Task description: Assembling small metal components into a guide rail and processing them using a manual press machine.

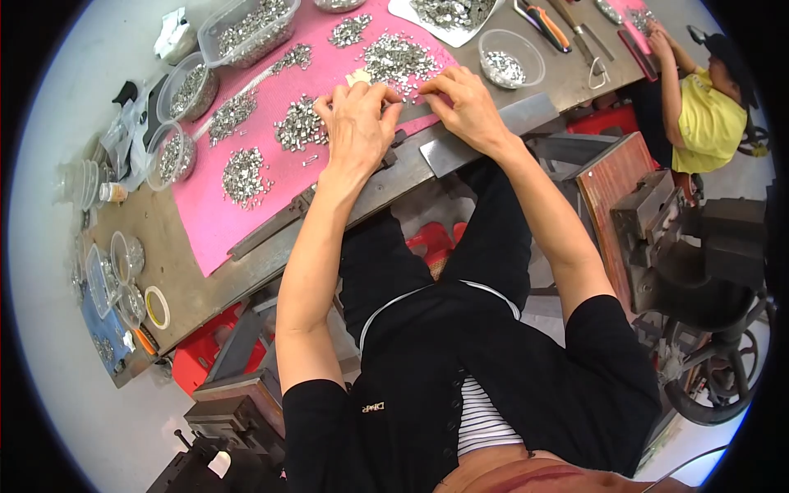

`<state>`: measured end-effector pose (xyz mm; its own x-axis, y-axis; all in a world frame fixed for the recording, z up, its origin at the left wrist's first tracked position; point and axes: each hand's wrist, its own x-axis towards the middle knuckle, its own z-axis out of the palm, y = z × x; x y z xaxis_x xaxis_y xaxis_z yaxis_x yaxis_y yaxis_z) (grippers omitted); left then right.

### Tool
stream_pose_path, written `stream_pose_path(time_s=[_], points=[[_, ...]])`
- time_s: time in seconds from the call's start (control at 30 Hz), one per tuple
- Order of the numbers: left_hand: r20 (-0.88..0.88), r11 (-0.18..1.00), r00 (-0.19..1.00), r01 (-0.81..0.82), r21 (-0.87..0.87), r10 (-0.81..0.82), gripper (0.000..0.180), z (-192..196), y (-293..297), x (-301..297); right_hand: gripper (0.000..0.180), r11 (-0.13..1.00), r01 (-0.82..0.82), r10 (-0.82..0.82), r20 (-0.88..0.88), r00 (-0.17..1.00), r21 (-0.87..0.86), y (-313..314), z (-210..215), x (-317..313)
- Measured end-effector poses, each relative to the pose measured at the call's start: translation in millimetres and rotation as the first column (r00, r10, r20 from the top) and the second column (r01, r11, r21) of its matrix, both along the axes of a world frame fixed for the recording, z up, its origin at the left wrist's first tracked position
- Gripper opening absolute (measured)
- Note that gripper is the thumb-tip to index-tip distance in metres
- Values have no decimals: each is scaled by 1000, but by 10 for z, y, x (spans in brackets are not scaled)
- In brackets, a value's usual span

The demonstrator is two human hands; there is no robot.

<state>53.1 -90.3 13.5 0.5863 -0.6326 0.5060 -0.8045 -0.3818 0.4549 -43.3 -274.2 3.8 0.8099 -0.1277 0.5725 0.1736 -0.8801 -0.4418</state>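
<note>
My left hand [359, 119] is low over the pink mat [201, 222], fingers curled and thumb drawn to the forefinger. Facing it, my right hand [466, 108] has its thumb and forefinger pinched close together near the mat's front edge. Whatever small thing either hand grips is too small to make out. Just beyond both hands spreads a large heap of small silvery metal pieces [398, 59]. Another heap of metal pieces [297, 125] lies against the left side of my left hand. A yellowish scrap [357, 76] shows behind my left knuckles.
Clear plastic tubs of metal pieces [191, 89] line the left, with a large rectangular one [248, 33] behind. A round tub [511, 59] and orange-handled pliers [548, 29] lie right. A metal plate [448, 154] juts over the edge. A person in yellow [713, 119] works at far right.
</note>
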Motion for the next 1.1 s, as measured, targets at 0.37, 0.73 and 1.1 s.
stream_pose_path(time_s=[0.37, 0.73, 1.1], points=[[26, 997, 997, 71, 40, -72, 13, -71, -72, 145, 8, 997, 46, -46, 0, 999, -65, 47, -83, 133], [82, 994, 997, -10, 107, 1, 10, -24, -134, 71, 10, 999, 44, -44, 11, 999, -3, 31, -158, 107], [93, 996, 995, 37, 85, -45, 13, 89, 7, 175, 10, 984, -27, 21, -35, 999, -176, 42, -48, 219]])
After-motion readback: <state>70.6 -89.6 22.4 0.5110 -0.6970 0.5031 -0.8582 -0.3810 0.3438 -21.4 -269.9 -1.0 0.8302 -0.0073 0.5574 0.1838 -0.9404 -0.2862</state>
